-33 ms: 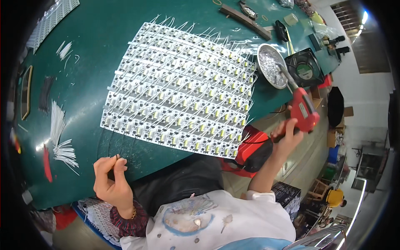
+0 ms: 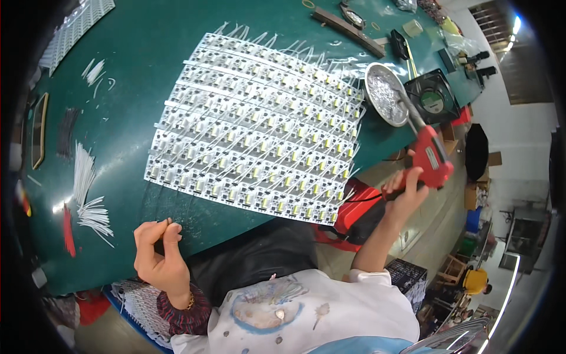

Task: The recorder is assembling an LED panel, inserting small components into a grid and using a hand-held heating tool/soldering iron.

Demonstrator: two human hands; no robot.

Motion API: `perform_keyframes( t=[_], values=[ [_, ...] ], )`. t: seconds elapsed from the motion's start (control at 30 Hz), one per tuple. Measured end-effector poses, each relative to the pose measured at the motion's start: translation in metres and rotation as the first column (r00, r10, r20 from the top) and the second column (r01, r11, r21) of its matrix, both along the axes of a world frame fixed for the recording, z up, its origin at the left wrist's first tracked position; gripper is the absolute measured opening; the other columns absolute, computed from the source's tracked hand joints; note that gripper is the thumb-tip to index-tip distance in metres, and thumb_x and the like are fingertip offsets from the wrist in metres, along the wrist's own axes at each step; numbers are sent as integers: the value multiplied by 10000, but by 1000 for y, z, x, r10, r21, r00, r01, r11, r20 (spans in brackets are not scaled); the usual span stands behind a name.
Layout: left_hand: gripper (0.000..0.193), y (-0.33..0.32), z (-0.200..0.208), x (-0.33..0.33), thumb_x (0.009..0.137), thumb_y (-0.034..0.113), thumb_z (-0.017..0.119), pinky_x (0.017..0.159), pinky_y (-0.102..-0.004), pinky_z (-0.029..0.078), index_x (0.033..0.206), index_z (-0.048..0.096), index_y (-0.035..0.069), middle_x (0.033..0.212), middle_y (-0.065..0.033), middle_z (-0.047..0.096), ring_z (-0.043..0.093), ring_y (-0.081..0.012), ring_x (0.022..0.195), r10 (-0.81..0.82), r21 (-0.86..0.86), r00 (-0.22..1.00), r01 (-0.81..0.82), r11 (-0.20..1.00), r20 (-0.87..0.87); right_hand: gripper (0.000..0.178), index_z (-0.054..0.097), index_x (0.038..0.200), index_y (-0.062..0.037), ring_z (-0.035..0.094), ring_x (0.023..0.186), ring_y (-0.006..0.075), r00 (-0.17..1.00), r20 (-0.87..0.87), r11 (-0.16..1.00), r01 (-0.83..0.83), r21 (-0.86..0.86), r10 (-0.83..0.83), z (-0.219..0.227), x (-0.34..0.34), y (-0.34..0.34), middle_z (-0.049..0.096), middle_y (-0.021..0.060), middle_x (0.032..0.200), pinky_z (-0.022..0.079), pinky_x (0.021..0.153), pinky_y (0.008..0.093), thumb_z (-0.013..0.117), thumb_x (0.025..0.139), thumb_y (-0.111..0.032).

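Note:
My right hand (image 2: 407,197) grips the handle of a red soldering gun (image 2: 432,158). Its metal barrel reaches into a round metal dish (image 2: 369,74) that holds shiny silvery material. Left of the dish lies a panel of white LED circuit boards (image 2: 247,133) in rows, with yellow-topped parts and many thin white wires across it. My left hand (image 2: 159,253) is at the table's near edge, below the panel's near left corner. Thumb and forefinger are pinched together around something small and dark, probably a thin wire end; it is too small to be sure.
On the green table (image 2: 135,59), bundles of white wires (image 2: 85,177), black wires (image 2: 68,133) and red wires (image 2: 69,233) lie to the left. A black fan (image 2: 433,97) stands beyond the dish. A dark bar (image 2: 348,30) lies at the back. Below the table's edge is a red-and-black case (image 2: 359,215).
The whole view has shifted very slightly. Both hands and the soldering gun hold practically the same places.

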State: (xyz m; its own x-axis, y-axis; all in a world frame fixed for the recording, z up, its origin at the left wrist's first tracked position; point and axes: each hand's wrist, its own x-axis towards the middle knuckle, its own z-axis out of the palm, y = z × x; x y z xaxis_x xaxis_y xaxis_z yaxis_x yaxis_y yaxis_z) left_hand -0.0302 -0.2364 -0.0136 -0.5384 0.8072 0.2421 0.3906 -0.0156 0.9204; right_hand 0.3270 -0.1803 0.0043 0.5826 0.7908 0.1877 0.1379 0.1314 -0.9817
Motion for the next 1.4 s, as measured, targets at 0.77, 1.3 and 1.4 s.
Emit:
perform_keyframes(
  t=[0.77, 1.3, 1.4],
  values=[
    [124, 13, 2, 3, 690, 42, 733, 829, -343, 337, 732, 624, 82, 845, -26, 641, 559, -202, 817, -237, -83, 874, 222, 971, -425, 827, 431, 1254, 18, 421, 425, 126, 465, -176, 461, -885, -64, 868, -33, -85, -105, 436, -12, 498, 348, 455, 264, 578, 785, -647],
    [158, 14, -9, 5, 678, 70, 724, 810, -384, 328, 744, 584, 104, 848, 9, 591, 524, -213, 818, -202, -36, 828, 215, 976, -524, 435, 468, 735, -43, 481, 473, 160, 527, -216, 507, -850, -146, 822, -37, -81, -112, 488, 31, 553, 377, 480, 283, 604, 844, -441],
    [161, 12, -7, 2, 676, 68, 723, 807, -387, 332, 744, 582, 104, 848, 8, 587, 524, -217, 818, -184, -33, 828, 197, 980, -529, 712, 475, 1034, 18, 415, 426, 118, 466, -294, 482, -876, -21, 835, -44, -78, -110, 436, -13, 506, 344, 455, 267, 603, 761, -626]
  ],
)
